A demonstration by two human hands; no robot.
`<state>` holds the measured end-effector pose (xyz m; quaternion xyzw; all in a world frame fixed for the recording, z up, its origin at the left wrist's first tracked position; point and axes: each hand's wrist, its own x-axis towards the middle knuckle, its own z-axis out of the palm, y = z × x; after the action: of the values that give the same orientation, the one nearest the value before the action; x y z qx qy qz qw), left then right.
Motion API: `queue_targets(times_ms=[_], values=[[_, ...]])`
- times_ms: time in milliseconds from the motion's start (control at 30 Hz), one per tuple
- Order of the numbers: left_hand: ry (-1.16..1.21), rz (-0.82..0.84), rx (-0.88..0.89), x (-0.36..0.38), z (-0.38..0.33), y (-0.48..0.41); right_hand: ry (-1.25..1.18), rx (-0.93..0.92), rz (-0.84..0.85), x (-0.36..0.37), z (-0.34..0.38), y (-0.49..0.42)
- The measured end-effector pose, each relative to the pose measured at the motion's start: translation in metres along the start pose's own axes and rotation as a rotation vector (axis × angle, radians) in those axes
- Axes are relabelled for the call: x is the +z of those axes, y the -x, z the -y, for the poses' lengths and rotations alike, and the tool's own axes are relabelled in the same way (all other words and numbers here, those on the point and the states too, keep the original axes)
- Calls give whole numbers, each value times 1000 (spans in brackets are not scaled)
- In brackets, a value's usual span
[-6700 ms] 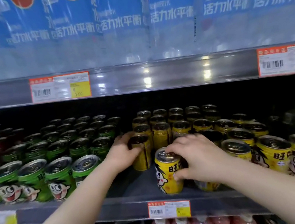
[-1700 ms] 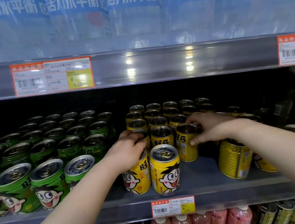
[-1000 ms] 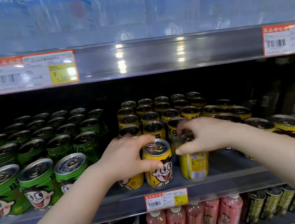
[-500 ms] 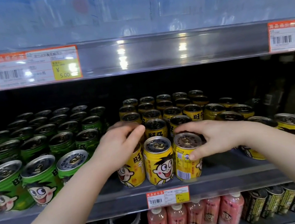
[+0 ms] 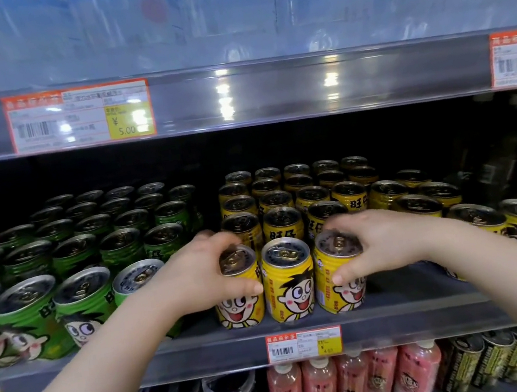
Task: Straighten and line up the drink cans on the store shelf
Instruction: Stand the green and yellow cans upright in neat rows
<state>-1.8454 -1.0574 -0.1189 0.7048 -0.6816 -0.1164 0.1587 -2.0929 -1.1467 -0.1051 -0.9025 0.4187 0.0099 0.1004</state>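
Three ribbed yellow cans upright at shelf (image 5: 399,312) front, touching. Left hand (image 5: 202,277) grips left can (image 5: 241,304); right hand (image 5: 377,245) grips right can (image 5: 341,287); middle can (image 5: 290,287) free.

The front cans (image 5: 289,279) by my fingers (image 5: 230,291) are bright yellow with a cartoon kid face, black hair, silver tops. Cans on the left (image 5: 29,324) have the same face but in green. Shelf (image 5: 206,352) is grey, its price tag (image 5: 304,344) red, white and yellow. Pink bottles (image 5: 320,386) below.
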Motion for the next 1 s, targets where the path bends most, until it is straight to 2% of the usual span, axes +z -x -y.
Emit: queue_targets(times_ms=[200,300,400,533,600,700,800,900,1000], values=[[-16,64,14,-1,-6,-3,-42,-41,7,2,1,2],[14,99,98,2,-11,-3,-98,-126,36,6,9,0],[-99,111,165,7,-15,-3,-44,-144,-12,13,16,-2],[-167,137,119,4,-20,-6,-71,-133,-31,16,14,2],[-192,76,110,2,-28,-8,-95,-116,-66,11,9,5],[-129,-11,156,5,-50,-12,-127,-48,-224,-6,-16,11],[-122,26,202,12,-73,-22,-18,153,-318,-28,-56,15],[-117,70,215,22,-92,-37,117,349,-199,-38,-83,18],[-145,89,192,29,-105,-50,204,417,-95,-31,-91,17]])
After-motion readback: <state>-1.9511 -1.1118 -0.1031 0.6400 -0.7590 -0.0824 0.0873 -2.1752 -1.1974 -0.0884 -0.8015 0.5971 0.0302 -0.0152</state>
